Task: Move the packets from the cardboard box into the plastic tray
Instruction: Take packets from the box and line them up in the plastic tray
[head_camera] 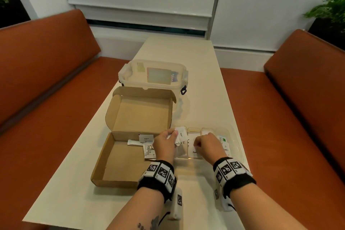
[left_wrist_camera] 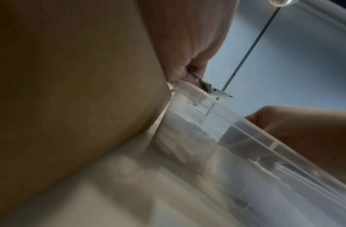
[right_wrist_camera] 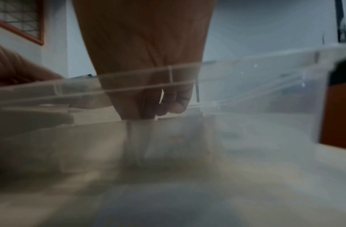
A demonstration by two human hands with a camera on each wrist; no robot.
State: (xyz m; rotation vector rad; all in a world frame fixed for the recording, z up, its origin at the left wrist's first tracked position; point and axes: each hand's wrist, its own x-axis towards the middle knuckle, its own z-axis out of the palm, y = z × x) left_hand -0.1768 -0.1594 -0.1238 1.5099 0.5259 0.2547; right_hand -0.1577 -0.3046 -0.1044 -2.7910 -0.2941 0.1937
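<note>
The open cardboard box (head_camera: pixel 119 158) lies left of the clear compartmented plastic tray (head_camera: pixel 236 139). Three white packets remain in the box's far right corner: a pepper packet (head_camera: pixel 146 138), a stick (head_camera: pixel 134 142) and a Stevia packet (head_camera: pixel 148 150). My left hand (head_camera: pixel 174 133) pinches a white packet (head_camera: pixel 181 134) over the tray's left compartment; the left wrist view shows that packet (left_wrist_camera: pixel 213 91) edge-on above the tray wall (left_wrist_camera: pixel 246 153). My right hand (head_camera: pixel 196 143) hovers over the middle compartment, fingers curled down and pinching a pale packet (right_wrist_camera: pixel 139 135) inside the tray. Several packets lie in the tray.
A clear lidded plastic container (head_camera: pixel 153 74) stands behind the box's raised lid (head_camera: pixel 141 112). The narrow cream table (head_camera: pixel 186 52) runs between two orange benches (head_camera: pixel 46 80). The table's near edge is just below my wrists.
</note>
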